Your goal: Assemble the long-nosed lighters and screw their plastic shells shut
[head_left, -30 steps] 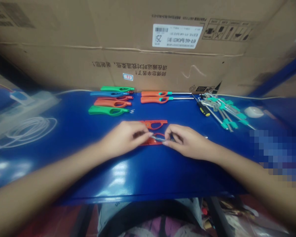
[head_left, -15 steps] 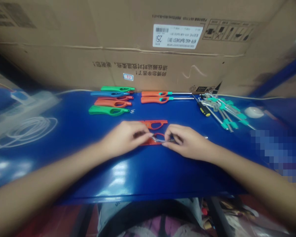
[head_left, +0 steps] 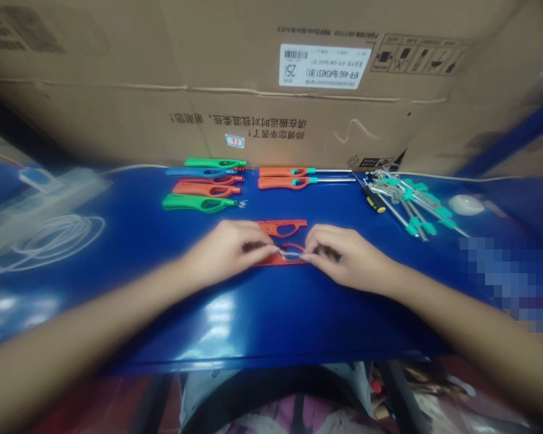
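My left hand [head_left: 228, 250] and my right hand [head_left: 344, 256] meet at the middle of the blue table [head_left: 262, 313]. Both pinch a thin silvery metal piece [head_left: 291, 255] between their fingertips, just over a red plastic lighter shell [head_left: 284, 259] lying flat. A second orange shell half [head_left: 283, 226] lies right behind the fingers. My right palm hides part of the metal piece.
Green, blue and orange lighter handles [head_left: 203, 188] lie at the back left, two orange lighters with metal tubes [head_left: 298, 178] at the back centre. A pile of metal rods with teal tips [head_left: 411, 202] and a screwdriver [head_left: 371, 199] lie right. A white cable coil [head_left: 49, 238] lies left, cardboard boxes [head_left: 253, 78] behind.
My right fingers have drawn slightly left toward my left fingertips, closing the gap over the red shell. Everything else is unmoved.
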Available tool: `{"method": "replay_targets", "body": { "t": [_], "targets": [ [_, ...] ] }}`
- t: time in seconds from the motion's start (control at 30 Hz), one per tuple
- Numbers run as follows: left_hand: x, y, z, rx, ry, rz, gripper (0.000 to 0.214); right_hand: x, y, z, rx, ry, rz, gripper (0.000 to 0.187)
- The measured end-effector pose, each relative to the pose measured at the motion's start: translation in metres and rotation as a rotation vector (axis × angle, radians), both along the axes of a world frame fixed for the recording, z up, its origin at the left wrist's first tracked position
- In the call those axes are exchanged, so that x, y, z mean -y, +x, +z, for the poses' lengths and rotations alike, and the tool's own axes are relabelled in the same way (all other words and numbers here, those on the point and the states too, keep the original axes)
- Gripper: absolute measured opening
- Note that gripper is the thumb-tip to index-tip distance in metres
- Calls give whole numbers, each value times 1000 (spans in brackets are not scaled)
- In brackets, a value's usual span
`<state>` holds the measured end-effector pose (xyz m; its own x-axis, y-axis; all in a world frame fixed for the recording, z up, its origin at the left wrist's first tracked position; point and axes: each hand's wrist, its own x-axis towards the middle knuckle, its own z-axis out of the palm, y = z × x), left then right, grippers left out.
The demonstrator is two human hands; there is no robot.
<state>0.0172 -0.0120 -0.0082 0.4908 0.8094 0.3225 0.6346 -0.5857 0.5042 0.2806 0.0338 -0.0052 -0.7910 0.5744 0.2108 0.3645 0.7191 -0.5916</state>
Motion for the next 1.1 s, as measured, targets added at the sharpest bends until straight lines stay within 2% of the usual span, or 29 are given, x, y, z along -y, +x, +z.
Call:
{"method": "replay_targets", "body": {
  "t": [0.23,0.37,0.5,0.67,0.9,1.1],
  "targets": [
    [0,-2,0,-10,-21,-8,18,1,0,2,-25,-9,-9,8],
    [0,-1,-1,-18,-20,-11,18,1,1,2,58,40,83,2],
    [1,1,-4,-74,17,-8,19,2,1,3,152,79,144,5],
    [4,5,-9,-152,85,53,21,2,1,5,208,105,147,5],
    [2,8,-13,-110,101,85,23,1,1,4,212,109,149,5],
    [6,9,-6,-278,124,51,28,2,0,4,234,114,131,3]
  ]
}}
